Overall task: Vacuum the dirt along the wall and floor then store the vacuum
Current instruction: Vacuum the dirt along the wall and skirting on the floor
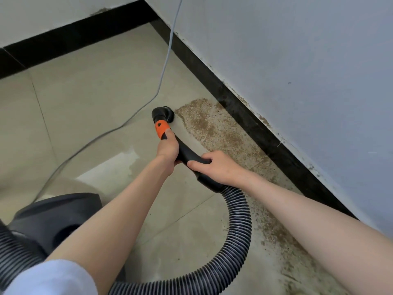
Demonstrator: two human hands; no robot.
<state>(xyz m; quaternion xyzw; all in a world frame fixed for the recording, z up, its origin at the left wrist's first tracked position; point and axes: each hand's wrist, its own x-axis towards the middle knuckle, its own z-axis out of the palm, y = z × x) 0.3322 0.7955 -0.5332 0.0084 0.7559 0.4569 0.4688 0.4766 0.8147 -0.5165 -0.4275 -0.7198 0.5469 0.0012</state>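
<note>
A black vacuum wand with an orange collar (pixel 161 128) ends in a round brush nozzle (pixel 163 113) that sits on the floor at the left edge of a brown dirt patch (pixel 214 126). My left hand (pixel 168 149) grips the wand just below the orange collar. My right hand (pixel 214 167) grips the curved black handle lower down, where the ribbed hose (pixel 239 231) joins. The hose loops round to the dark vacuum body (pixel 57 216) at lower left. Dirt runs along the black skirting (pixel 255 124) and also clings to the white wall (pixel 297 60).
A grey power cable (pixel 163 69) hangs down the wall corner and trails across the beige tiles toward the vacuum body. A pale smear (pixel 119 165) marks the floor left of my arms. Skirting also lines the far wall (pixel 74 37).
</note>
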